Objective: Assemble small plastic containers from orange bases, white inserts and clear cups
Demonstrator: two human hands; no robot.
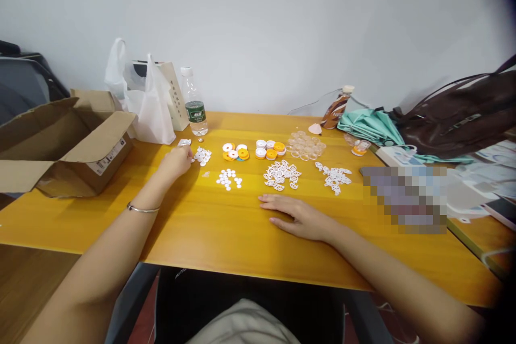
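Note:
At the left side of the parts, my left hand (176,162) has its fingers curled closed; whatever may be in them is hidden. Just right of it lie small white pieces (202,156), with a shiny silvery-white item (184,142) behind its fingers. My right hand (299,216) rests on the tabletop with its fingers stretched out, holding nothing. Beyond those fingertips is a pile of white openwork leaf-shaped pieces (281,174). Small white discs (228,178) are scattered between the two hands. Farther back sit white and orange round parts (236,151), more of them stacked (270,149), and clear rings (306,146).
An open cardboard box (60,145) stands on the left, near a white plastic bag (151,110) and a water bottle (195,105). Toward the right are more white cut-out pieces (334,176), a brown drink bottle (337,108), green folded fabric (371,126) and a brown bag (455,113).

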